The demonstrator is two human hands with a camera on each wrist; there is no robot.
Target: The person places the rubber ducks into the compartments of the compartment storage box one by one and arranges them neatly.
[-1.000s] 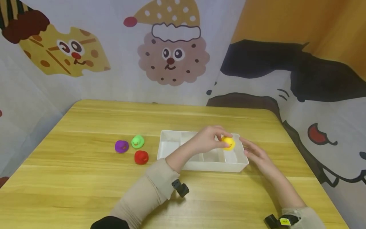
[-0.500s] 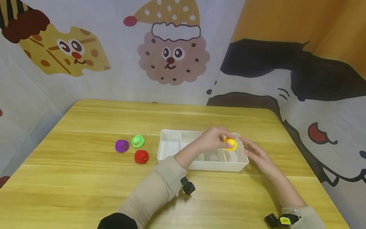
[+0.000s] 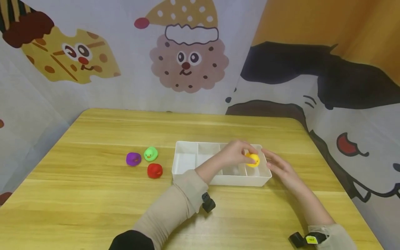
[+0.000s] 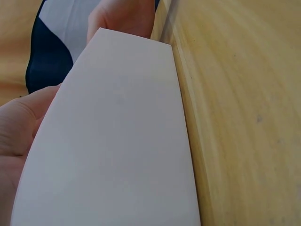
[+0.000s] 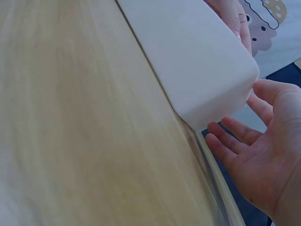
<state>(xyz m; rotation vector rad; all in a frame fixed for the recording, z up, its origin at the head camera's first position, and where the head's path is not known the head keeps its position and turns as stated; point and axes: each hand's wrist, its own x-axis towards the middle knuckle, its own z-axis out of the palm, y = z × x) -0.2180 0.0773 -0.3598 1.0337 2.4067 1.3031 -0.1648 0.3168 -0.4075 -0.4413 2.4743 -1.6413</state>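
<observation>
In the head view a white box (image 3: 215, 180) with several compartments stands on the wooden table. My left hand (image 3: 232, 153) reaches over it and pinches a yellow toy duck (image 3: 253, 160) inside the rightmost compartment. Whether the duck touches the compartment floor I cannot tell. At the box's right end my right hand (image 3: 281, 171) rests against the outer wall with fingers extended. The right wrist view shows these fingers (image 5: 244, 129) spread along the end of the box (image 5: 197, 61). From the left wrist, the box's side (image 4: 108, 132) hides the duck and most of the left hand (image 4: 19, 125).
Left of the box are three toy ducks on the table (image 3: 93, 208): a purple one (image 3: 133, 159), a green one (image 3: 151, 153) and a red one (image 3: 155, 171). A cartoon-printed cloth (image 3: 125, 97) hangs behind the table's far edge.
My left hand has moved slightly right and down with the yellow duck, bringing it lower into the rightmost compartment. The right hand has stayed at the box's end.
</observation>
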